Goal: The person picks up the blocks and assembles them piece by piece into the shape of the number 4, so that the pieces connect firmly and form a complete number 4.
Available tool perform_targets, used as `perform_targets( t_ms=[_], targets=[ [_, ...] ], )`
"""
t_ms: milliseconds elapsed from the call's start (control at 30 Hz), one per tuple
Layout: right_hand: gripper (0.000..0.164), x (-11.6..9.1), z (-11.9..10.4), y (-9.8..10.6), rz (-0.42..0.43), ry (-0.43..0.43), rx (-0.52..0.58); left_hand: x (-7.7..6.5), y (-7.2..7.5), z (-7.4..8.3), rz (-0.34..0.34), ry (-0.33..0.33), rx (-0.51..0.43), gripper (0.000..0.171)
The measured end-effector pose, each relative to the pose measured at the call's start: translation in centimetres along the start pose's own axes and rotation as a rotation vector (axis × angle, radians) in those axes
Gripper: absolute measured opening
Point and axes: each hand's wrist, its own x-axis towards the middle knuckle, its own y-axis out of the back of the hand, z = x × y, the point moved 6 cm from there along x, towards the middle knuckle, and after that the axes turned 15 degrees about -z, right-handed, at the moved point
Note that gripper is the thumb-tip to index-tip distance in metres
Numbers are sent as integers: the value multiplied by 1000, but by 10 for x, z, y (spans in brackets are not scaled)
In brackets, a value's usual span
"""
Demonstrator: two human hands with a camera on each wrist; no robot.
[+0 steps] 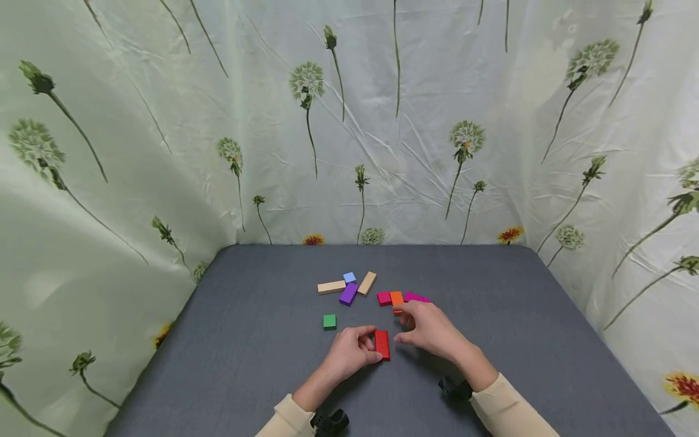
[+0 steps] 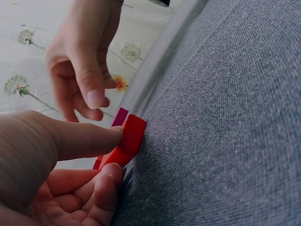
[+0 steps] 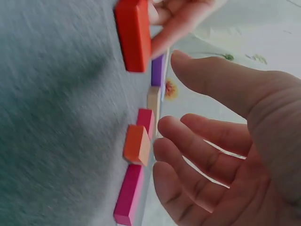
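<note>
My left hand (image 1: 349,352) holds a red rectangular block (image 1: 383,345) by its two ends, thumb at the near end and index finger at the far end. The block stands close on the dark grey table. In the left wrist view, thumb and fingertips touch the red block (image 2: 133,136). To its right, my right hand (image 1: 431,328) hovers with fingers spread and loosely bent, nothing between them. Right in front of its fingertips sit an orange block (image 3: 136,145), a crimson block (image 3: 146,120) and a magenta block (image 3: 128,195).
A green block (image 1: 330,321) lies left of the left hand. Farther back, a purple block (image 1: 349,294), a light blue block (image 1: 349,277) and two tan blocks, one at left (image 1: 330,287), cluster together. A flower-print cloth (image 1: 382,152) rises behind the grey table (image 1: 262,364).
</note>
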Motion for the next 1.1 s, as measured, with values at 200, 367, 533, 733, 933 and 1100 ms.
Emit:
perform_targets(
  t_ms=[200,367,533,733,933,1100],
  targets=[
    [61,9,6,11,66,1,-39,1,0,-1,5,-9,9,52],
    [61,21,13,16,105,23,-82,1,0,-1,10,-11,8,52],
    [62,32,22,16,129,34,-124,1,0,-1,12,-2,2,53],
    [64,40,33,13,116,42,-121,0,-1,-3,12,4,6,53],
    [65,44,41,9,86,40,-93,0,-2,-5,24,-5,7,52],
    [64,49,44,5,51,33,-103,2,-2,-5,32,-19,15,52]
  ],
)
